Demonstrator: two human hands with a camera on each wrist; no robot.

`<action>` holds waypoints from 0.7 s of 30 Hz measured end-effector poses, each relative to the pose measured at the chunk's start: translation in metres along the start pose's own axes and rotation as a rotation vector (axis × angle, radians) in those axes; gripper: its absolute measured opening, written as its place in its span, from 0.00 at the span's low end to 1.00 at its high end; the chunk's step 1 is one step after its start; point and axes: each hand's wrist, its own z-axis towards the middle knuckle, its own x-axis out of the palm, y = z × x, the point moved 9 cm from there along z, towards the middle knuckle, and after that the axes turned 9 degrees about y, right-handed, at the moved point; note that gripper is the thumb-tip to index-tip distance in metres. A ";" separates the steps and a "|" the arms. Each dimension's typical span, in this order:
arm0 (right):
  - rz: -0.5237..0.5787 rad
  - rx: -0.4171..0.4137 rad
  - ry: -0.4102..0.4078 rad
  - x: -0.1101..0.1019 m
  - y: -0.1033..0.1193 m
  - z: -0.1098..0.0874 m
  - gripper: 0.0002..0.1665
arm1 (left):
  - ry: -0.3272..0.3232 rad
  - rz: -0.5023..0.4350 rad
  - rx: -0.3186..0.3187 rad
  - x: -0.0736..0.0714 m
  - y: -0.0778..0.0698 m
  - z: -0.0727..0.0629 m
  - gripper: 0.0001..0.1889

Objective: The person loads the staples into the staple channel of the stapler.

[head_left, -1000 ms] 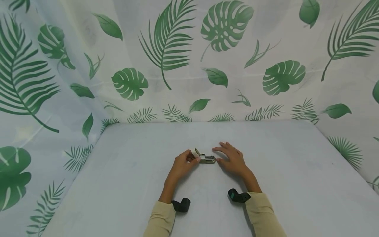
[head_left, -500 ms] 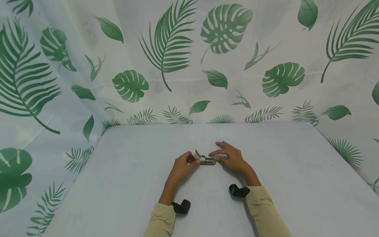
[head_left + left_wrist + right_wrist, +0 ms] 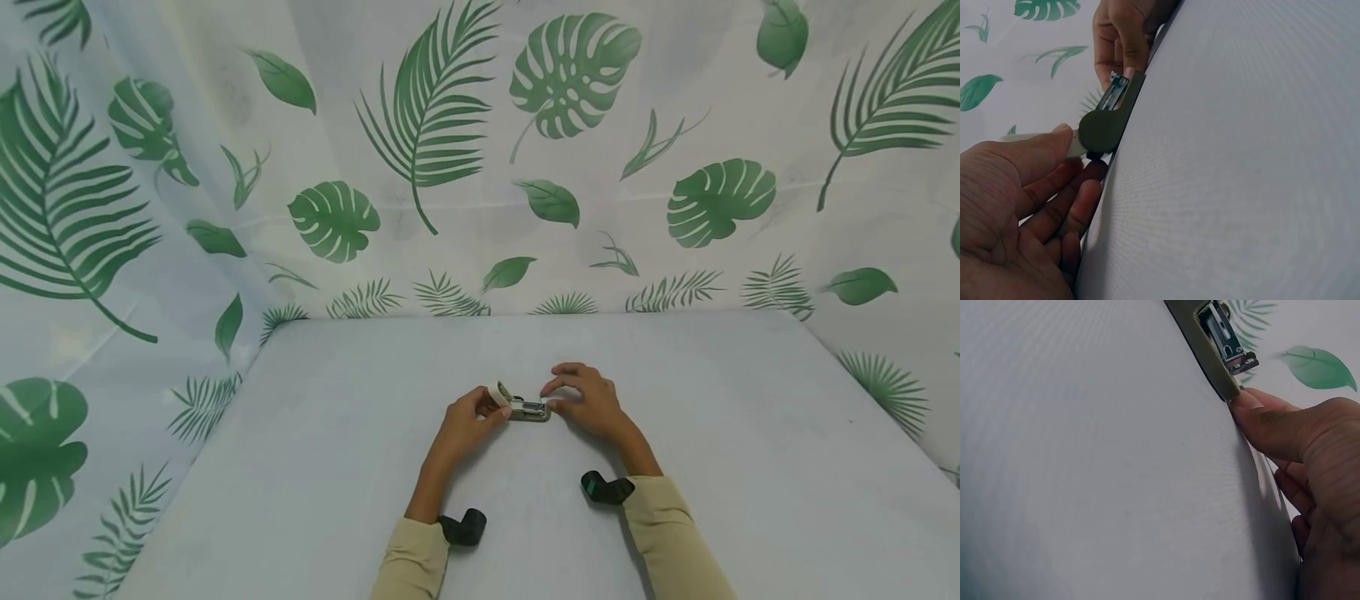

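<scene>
A small stapler [image 3: 529,412] with an olive-green base and a raised whitish top arm [image 3: 497,393] lies on the table between the hands. My left hand [image 3: 463,423] pinches the raised arm near the hinge end, its thumb lying along it in the left wrist view. At the stapler's front end, my right hand [image 3: 592,404] has thumb and index finger drawn together. In the right wrist view the thumb [image 3: 1266,428] meets the tip of the green base [image 3: 1200,347]. Above the base, the metal staple channel [image 3: 1225,337] shows uncovered. Whether a staple strip sits between the right fingertips is hidden.
A white cloth covers the table [image 3: 315,467]. Behind and to the left hangs a white curtain [image 3: 465,225] printed with green leaves. Black wrist cameras [image 3: 463,527] sit at both sleeve cuffs.
My right hand first moved left, its index finger reaching over the stapler's front end. That finger has since drawn back and bent toward the thumb. The left hand keeps its hold.
</scene>
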 end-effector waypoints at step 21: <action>0.284 0.085 -0.042 0.001 -0.016 -0.003 0.10 | 0.001 0.008 -0.017 0.001 0.001 0.000 0.16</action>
